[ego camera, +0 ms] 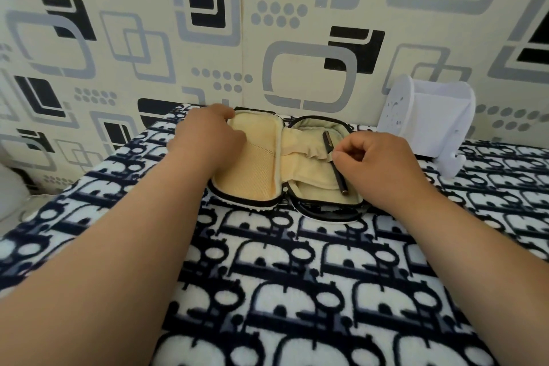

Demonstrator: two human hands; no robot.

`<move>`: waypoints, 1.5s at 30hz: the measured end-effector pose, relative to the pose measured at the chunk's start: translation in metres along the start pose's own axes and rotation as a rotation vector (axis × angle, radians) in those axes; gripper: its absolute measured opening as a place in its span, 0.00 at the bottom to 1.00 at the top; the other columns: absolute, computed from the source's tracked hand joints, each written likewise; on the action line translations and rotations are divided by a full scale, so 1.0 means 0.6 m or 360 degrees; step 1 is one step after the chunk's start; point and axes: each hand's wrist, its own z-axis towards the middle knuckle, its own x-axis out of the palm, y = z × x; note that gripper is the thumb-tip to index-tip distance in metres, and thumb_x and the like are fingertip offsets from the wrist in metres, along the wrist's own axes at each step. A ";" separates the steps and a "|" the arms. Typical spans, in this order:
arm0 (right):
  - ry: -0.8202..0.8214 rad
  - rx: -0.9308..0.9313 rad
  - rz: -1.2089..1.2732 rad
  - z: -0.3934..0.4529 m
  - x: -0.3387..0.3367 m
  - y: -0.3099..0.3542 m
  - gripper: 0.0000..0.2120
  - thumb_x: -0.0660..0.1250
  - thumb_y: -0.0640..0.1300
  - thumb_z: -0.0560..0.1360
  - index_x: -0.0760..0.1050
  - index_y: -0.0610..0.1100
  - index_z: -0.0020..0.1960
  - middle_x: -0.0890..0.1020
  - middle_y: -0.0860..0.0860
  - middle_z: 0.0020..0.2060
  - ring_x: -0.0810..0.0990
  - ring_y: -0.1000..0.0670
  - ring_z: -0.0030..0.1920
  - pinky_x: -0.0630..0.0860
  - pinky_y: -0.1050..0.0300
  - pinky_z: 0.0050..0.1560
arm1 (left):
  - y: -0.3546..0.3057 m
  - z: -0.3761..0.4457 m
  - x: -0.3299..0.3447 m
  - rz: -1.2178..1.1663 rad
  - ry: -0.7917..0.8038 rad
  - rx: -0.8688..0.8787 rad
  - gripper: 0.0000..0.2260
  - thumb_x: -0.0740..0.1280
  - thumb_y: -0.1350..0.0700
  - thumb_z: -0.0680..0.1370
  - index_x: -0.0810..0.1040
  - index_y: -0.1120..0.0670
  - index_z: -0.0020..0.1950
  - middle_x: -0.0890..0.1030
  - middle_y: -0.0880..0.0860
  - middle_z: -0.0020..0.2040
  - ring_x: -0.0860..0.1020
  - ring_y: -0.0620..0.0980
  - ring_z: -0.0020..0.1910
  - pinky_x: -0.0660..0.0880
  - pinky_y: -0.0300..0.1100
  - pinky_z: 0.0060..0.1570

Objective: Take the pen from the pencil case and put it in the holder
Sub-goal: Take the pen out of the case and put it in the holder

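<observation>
The pen (333,162) is lying in the right half of the opened pencil case (261,169), under an elastic band. The right hand (377,163) is pinching it mid-barrel. The left hand (208,134) is pressing the left half flat, fingers relaxed. The white holder (427,122) is standing apart at the worktop's (297,276) far right edge.

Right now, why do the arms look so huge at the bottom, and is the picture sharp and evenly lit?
Head view: the wide-angle lens stretches the edges, so the forearms balloon near the bottom. Light is soft and even, shadows faint. The pen, pencil case and both hands are sharp; the white holder looks slightly overexposed.
</observation>
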 end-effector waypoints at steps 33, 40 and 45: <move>0.0024 0.0103 0.0077 0.007 0.001 0.005 0.06 0.65 0.42 0.70 0.78 0.50 0.37 0.80 0.57 0.34 0.76 0.56 0.37 0.70 0.59 0.40 | -0.073 -0.054 0.074 0.0092 0.0600 0.0827 0.41 0.73 0.38 0.63 0.61 0.45 0.72 0.74 0.49 0.65 0.72 0.51 0.63 0.69 0.52 0.63; 0.0004 0.0083 0.0056 0.008 0.003 0.004 0.06 0.65 0.42 0.70 0.79 0.49 0.38 0.81 0.56 0.34 0.77 0.55 0.37 0.72 0.60 0.39 | -0.077 -0.057 0.076 0.0288 0.0571 0.0913 0.42 0.69 0.33 0.62 0.59 0.45 0.72 0.71 0.51 0.66 0.68 0.53 0.65 0.66 0.57 0.63; -0.0022 0.0075 0.0043 0.009 -0.001 0.000 0.06 0.65 0.43 0.69 0.79 0.50 0.37 0.79 0.58 0.32 0.76 0.59 0.35 0.69 0.67 0.35 | -0.075 -0.063 0.060 0.0217 0.0682 0.0961 0.42 0.71 0.36 0.63 0.60 0.47 0.72 0.71 0.49 0.58 0.68 0.51 0.62 0.66 0.56 0.63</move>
